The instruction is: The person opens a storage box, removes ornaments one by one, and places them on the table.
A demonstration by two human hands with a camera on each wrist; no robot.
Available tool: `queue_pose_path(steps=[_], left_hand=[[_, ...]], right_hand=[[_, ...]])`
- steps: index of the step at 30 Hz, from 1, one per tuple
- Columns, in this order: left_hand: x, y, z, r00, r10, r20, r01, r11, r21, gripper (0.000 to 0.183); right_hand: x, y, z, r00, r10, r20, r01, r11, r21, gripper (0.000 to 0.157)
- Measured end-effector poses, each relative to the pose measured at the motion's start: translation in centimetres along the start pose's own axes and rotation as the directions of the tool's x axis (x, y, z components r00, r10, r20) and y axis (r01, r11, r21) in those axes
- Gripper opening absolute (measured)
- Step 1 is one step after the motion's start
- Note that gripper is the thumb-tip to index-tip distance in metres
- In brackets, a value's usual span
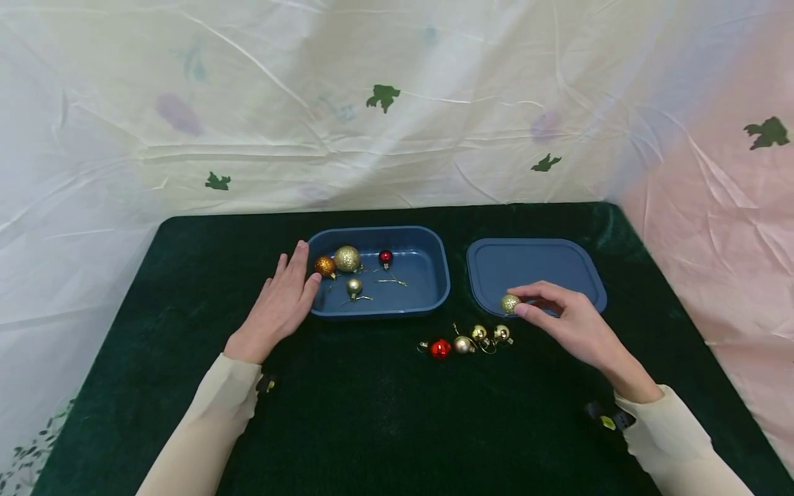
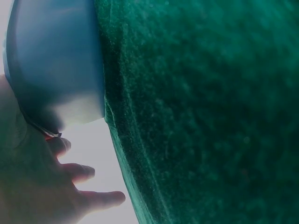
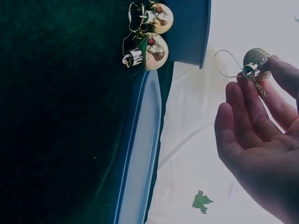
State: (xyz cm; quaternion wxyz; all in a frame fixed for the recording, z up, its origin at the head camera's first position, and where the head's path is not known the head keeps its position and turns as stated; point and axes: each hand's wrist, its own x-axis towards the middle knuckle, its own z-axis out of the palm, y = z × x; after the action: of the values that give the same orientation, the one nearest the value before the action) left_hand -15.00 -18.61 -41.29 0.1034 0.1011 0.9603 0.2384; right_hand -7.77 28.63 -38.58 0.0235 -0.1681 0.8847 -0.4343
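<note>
My right hand (image 1: 567,320) pinched a glittered gold bauble (image 1: 511,304) between thumb and forefinger, at the near edge of the blue lid (image 1: 536,265). My left hand (image 1: 276,303) lay with fingers extended against the left end of the blue box (image 1: 418,279). Four baubles (image 1: 347,260) lay inside it. A shiny red bauble (image 1: 440,348) and three gold-toned baubles (image 1: 463,344) rested nearby on the green cloth (image 1: 384,420).

from the head we look forward and down across the green table (image 1: 384,420), while our low, close, sideways-turned wrist views both share its blue box (image 1: 415,272), the right one also the lid (image 1: 533,265).
</note>
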Motion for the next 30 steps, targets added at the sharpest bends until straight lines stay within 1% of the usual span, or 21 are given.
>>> queue_pose_path(steps=[6, 8, 16, 22, 25, 30], left_hand=[[0.0, -0.1, 0.1, 1.0, 0.005, 0.0, -0.005, 1.0, -0.004, 0.073], [0.0, -0.1, 0.1, 1.0, 0.005, 0.002, -0.005, 1.0, -0.003, 0.073], [0.0, -0.1, 0.1, 1.0, -0.006, 0.008, 0.006, 1.0, 0.002, 0.074], [0.0, -0.1, 0.1, 1.0, -0.007, 0.014, 0.007, 1.0, 0.0, 0.074], [-0.1, -0.1, 0.1, 1.0, -0.005, 0.011, 0.005, 1.0, -0.004, 0.074], [-0.1, -0.1, 0.1, 1.0, 0.002, 0.01, -0.002, 1.0, -0.006, 0.075]], right_hand=[[-0.5, 0.2, -0.1, 1.0, 0.005, 0.005, -0.005, 1.0, -0.008, 0.028], [-0.7, 0.4, -0.1, 1.0, 0.023, 0.007, -0.023, 1.0, -0.011, 0.028], [-1.6, 1.3, -0.3, 0.996, 0.094, 0.004, -0.093, 0.993, -0.077, 0.027], [-2.3, 1.7, -0.5, 0.99, 0.141, 0.022, -0.138, 0.986, -0.094, 0.027], [-2.5, 2.2, -0.4, 0.989, 0.141, 0.035, -0.138, 0.986, -0.096, 0.027], [-2.7, 3.0, -0.2, 0.992, 0.119, 0.048, -0.113, 0.988, -0.103, 0.027]])
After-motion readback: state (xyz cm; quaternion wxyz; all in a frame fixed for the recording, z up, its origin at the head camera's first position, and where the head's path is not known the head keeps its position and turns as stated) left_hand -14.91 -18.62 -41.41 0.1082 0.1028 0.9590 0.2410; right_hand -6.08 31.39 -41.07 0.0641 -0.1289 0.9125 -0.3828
